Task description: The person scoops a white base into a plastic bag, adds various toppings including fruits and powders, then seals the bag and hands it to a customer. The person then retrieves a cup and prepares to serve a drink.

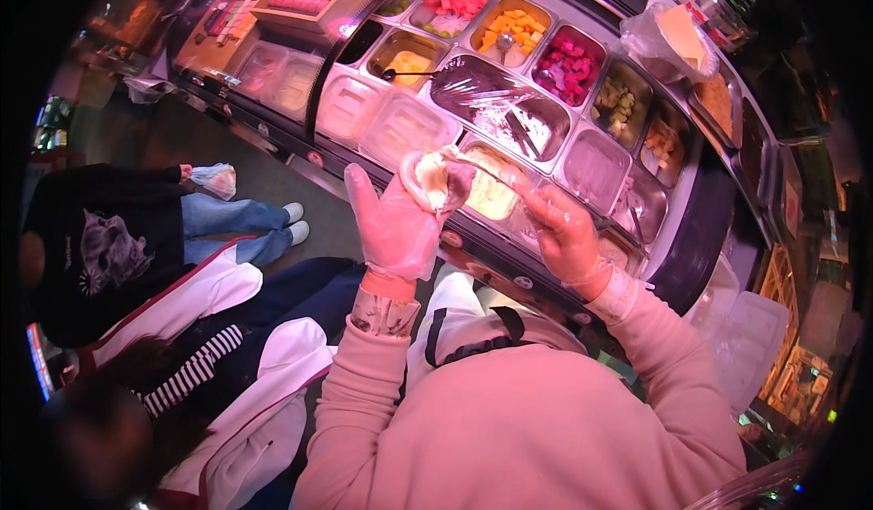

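Observation:
My left hand (396, 228), in a clear plastic glove, holds a thin, round, pale wrapper (464, 183) with a dab of creamy filling (434, 175) on it. Its thumb sticks out to the left. My right hand (566, 237), also gloved, grips a thin spatula (486, 171), the tip of which reaches the filling at the wrapper's upper edge. Just beyond both hands is a metal pan of pale yellow cream (496, 199). Part of that pan lies hidden behind my right fingers and the wrapper.
Metal pans hold orange fruit cubes (514, 28), magenta fruit cubes (568, 63) and red fruit cubes (457, 1). Clear film (468, 87) partly covers the middle pan. White plastic trays (409, 128) stand at left. Two people (86, 237) are beyond the counter edge, left. Clear containers (750, 337) stand at right.

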A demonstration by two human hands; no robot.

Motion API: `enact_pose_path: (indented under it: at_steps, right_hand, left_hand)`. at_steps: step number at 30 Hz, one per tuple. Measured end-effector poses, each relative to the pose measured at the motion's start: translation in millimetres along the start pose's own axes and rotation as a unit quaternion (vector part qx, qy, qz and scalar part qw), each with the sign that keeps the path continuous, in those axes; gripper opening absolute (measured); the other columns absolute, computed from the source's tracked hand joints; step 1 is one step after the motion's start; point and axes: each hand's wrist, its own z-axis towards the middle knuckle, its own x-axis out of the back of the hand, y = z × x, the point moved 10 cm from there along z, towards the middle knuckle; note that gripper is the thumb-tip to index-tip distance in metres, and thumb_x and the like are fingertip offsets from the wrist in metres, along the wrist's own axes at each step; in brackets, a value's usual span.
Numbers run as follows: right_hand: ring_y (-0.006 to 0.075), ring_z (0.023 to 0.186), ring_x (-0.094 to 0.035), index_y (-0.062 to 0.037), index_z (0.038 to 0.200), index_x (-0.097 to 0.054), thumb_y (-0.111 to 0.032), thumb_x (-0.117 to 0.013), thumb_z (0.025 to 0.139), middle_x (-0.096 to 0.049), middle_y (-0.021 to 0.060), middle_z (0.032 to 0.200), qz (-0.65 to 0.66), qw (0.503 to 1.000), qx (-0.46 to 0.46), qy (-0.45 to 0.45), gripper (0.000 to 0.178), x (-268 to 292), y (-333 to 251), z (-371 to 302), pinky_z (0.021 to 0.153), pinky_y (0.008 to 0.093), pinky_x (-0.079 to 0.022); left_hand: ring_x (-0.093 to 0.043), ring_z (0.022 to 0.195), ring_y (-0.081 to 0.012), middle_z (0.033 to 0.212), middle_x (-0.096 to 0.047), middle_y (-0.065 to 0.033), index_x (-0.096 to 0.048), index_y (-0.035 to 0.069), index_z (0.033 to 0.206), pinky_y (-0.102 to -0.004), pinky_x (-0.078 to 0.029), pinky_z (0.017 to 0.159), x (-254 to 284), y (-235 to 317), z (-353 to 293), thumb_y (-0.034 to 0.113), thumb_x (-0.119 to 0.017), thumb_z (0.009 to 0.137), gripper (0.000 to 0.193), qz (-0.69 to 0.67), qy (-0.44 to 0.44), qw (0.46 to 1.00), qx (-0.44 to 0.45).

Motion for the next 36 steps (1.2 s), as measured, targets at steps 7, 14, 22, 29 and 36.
enact_pose_path:
  at_steps: [7, 14, 22, 29, 36]
  right_hand:
    - [0.0324, 0.087, -0.067, -0.0063, 0.132, -0.068, 0.012, -0.057, 0.084, -0.065, 0.0167, 0.100, -0.013, 0.999, -0.033, -0.010, 0.052, -10.8, 7.1, -6.8, 0.080, 0.0346, -0.053]
    - [0.0075, 0.074, -0.059, 0.0000, 0.138, -0.064, -0.002, -0.063, 0.091, -0.069, 0.0006, 0.091, 0.192, 0.950, -0.246, -0.012, 0.048, -48.5, 127.1, -33.2, 0.066, 0.0240, -0.049]
    - [0.0407, 0.072, -0.069, -0.0063, 0.094, -0.077, -0.039, -0.060, 0.098, -0.071, 0.0226, 0.080, -0.277, 0.914, -0.144, -0.258, 0.038, -87.4, 221.7, 8.3, 0.064, 0.0504, -0.054]
    - [0.0392, 0.112, -0.070, -0.0085, 0.111, -0.078, -0.036, -0.070, 0.092, -0.074, 0.0203, 0.116, -0.369, 0.845, -0.342, -0.182, 0.034, -64.0, 285.3, 92.9, 0.097, 0.0465, -0.056]
    - [0.0381, 0.110, -0.071, -0.0038, 0.112, -0.077, -0.041, -0.080, 0.084, -0.073, 0.0219, 0.118, -0.165, 0.851, -0.454, -0.205, 0.047, -85.8, 410.0, 63.2, 0.094, 0.0453, -0.054]
  left_hand:
    - [-0.054, 0.127, -0.0412, 0.140, -0.051, -0.0303, -0.035, -0.013, 0.149, -0.0553, -0.039, 0.116, 16.7, -1.0, -12.6, 0.070, -0.045, 0.099, 0.097, -0.033, 0.021, 0.999, -0.012]
    - [-0.060, 0.121, -0.0407, 0.132, -0.061, -0.0228, -0.048, -0.002, 0.139, -0.0583, -0.048, 0.102, 69.8, 11.2, -32.0, 0.061, -0.036, 0.106, 0.073, 0.136, 0.095, 0.985, -0.053]
    - [-0.056, 0.127, -0.0442, 0.135, -0.058, -0.0258, -0.056, 0.000, 0.129, -0.0628, -0.044, 0.108, 67.1, 18.6, -72.7, 0.061, -0.045, 0.102, 0.068, -0.002, 0.096, 0.992, -0.076]
    - [-0.052, 0.132, -0.0416, 0.140, -0.054, -0.0243, -0.050, -0.003, 0.136, -0.0593, -0.041, 0.113, 74.7, 10.2, -58.5, 0.060, -0.054, 0.100, 0.073, 0.000, 0.109, 0.993, -0.044]
    - [-0.053, 0.133, -0.0373, 0.140, -0.055, -0.0217, -0.049, -0.003, 0.138, -0.0542, -0.041, 0.114, 84.6, 15.3, -29.6, 0.063, -0.058, 0.097, 0.078, 0.010, 0.133, 0.991, -0.025]
